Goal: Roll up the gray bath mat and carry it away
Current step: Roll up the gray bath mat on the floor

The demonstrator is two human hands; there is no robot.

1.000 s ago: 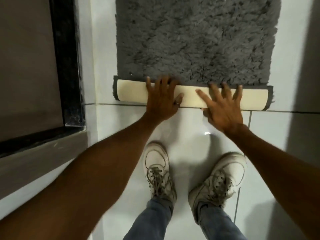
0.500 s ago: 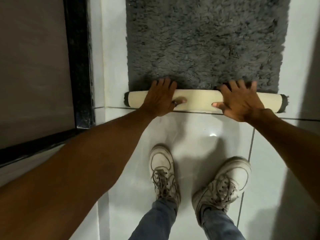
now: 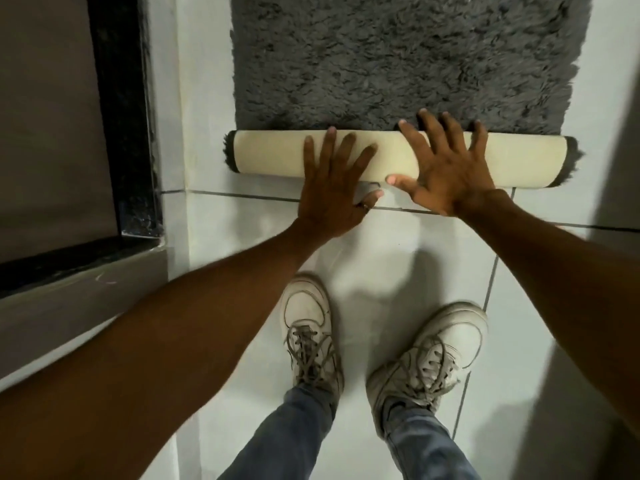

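Note:
The gray shaggy bath mat [image 3: 408, 60] lies flat on the white tiled floor ahead of me. Its near end is rolled into a tube [image 3: 270, 155] with the cream backing outward and gray pile showing at both ends. My left hand [image 3: 332, 188] lies flat on the middle of the roll, fingers spread, a ring on one finger. My right hand [image 3: 446, 164] presses on the roll just to the right, fingers spread and reaching over its far side onto the pile. Neither hand grips the mat.
My two white sneakers [image 3: 311, 327] [image 3: 429, 358] stand on the tiles just behind the roll. A black-edged raised threshold [image 3: 121, 116] and a gray ledge [image 3: 69, 306] run along the left. White floor tile [image 3: 554, 306] extends to the right.
The roll has grown thicker and moved farther up the mat. Both hands went from curled over the roll to flat with fingers spread, and now sit closer together.

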